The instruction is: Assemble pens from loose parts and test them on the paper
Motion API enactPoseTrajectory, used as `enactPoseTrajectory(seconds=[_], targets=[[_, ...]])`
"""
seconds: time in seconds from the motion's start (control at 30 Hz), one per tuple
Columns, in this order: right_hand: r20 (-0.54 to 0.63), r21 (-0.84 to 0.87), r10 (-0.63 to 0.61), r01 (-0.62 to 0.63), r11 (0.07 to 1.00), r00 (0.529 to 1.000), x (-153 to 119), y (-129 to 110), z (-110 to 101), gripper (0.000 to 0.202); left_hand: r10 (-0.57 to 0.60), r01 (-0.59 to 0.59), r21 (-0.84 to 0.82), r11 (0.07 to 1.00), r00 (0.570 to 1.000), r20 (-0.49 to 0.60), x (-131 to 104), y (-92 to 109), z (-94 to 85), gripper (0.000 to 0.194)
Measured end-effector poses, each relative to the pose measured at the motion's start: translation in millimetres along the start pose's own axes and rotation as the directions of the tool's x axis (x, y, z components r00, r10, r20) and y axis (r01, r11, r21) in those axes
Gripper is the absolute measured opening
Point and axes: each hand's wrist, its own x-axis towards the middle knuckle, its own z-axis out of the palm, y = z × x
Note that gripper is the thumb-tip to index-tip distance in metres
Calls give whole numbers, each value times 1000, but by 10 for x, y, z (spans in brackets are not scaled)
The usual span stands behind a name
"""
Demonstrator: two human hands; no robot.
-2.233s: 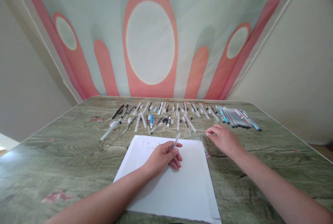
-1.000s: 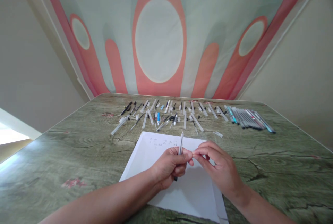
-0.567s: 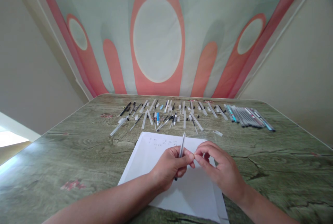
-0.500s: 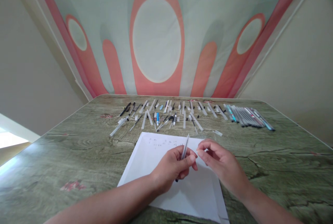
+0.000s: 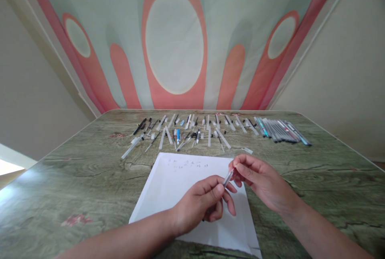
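Observation:
My left hand (image 5: 207, 200) is closed around a slim clear-barrelled pen (image 5: 227, 179), its tip end pointing up and to the right. At that tip, the thumb and fingertips of my right hand (image 5: 255, 176) are pinched together. Whether they grip the tip itself or a small part on it is hidden by the fingers. Both hands are over a white sheet of paper (image 5: 156, 194) with small handwritten marks near its top edge.
Beyond the paper lie rows of pen parts: clear barrels (image 5: 132, 146), thin refills (image 5: 153, 141), small caps and a blue piece (image 5: 178, 136). A bundle of pens (image 5: 279, 130) lies at the right on the wood-patterned table (image 5: 99, 178). A patterned sheet covers the wall behind.
The pen has tilted from nearly upright toward the right. My right hand, apart from it before, now meets its tip. The view has shifted slightly to the right.

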Motion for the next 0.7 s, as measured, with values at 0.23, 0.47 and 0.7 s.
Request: enactPoseTrajectory(seconds=[0.23, 0.47, 0.7], targets=[[-8, -84, -20, 20, 996, 1000, -6, 8, -10, 15, -20, 20, -1, 1000, 1000, -4, 8, 6, -8, 34], [-20, -160, -37, 34, 987, 999, -8, 24, -14, 19, -23, 23, -12, 1000, 1000, -11, 0, -3, -7, 33], [-8, -205, -54, 51, 977, 998, -6, 41, -31, 20, -35, 35, -20, 999, 999, -10, 13, 5, -6, 34]])
